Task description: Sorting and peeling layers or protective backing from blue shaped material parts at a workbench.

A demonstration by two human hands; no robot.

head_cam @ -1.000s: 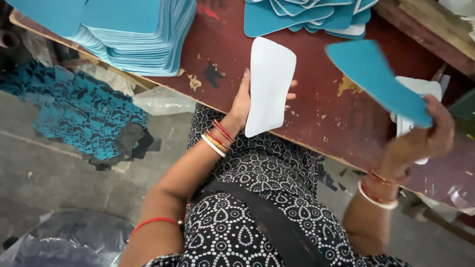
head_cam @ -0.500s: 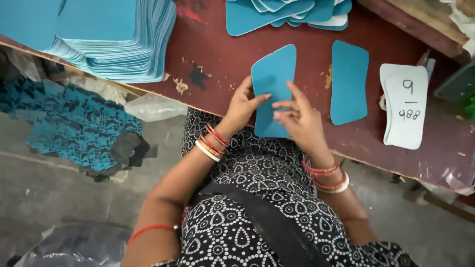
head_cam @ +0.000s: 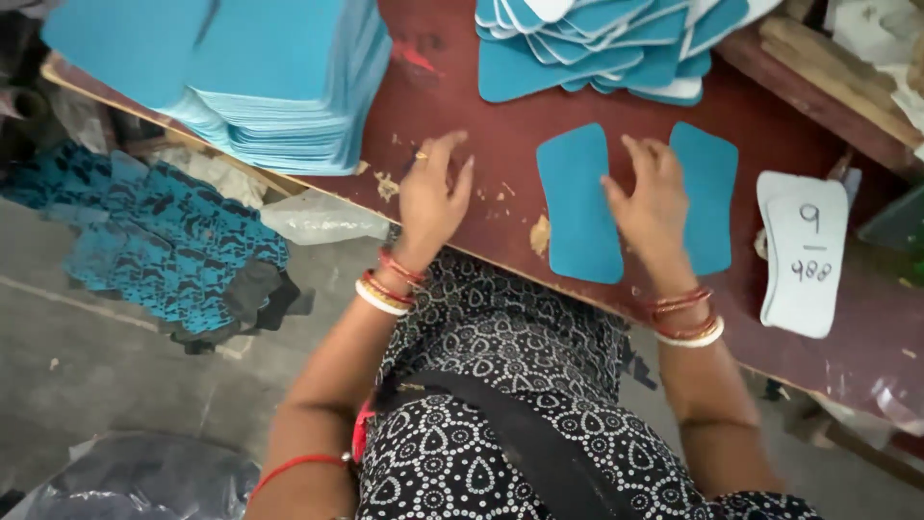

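Where both hands held one blue piece [head_cam: 579,204], left hand [head_cam: 431,197] now flat, right hand [head_cam: 653,204] resting open.

Tall blue sheet stack [head_cam: 279,87] top left, white template [head_cam: 804,255] far right.

Soft, even daylight fills the frame — no hard glare. The red-brown table [head_cam: 481,106] is brightest across the upper middle, while the floor [head_cam: 115,385] at lower left sits dimmer and flatter. Shadows are faint, just thin dark edges under the right hand [head_cam: 654,207]. Detail is slightly soft throughout — the corners look mildly stretched.
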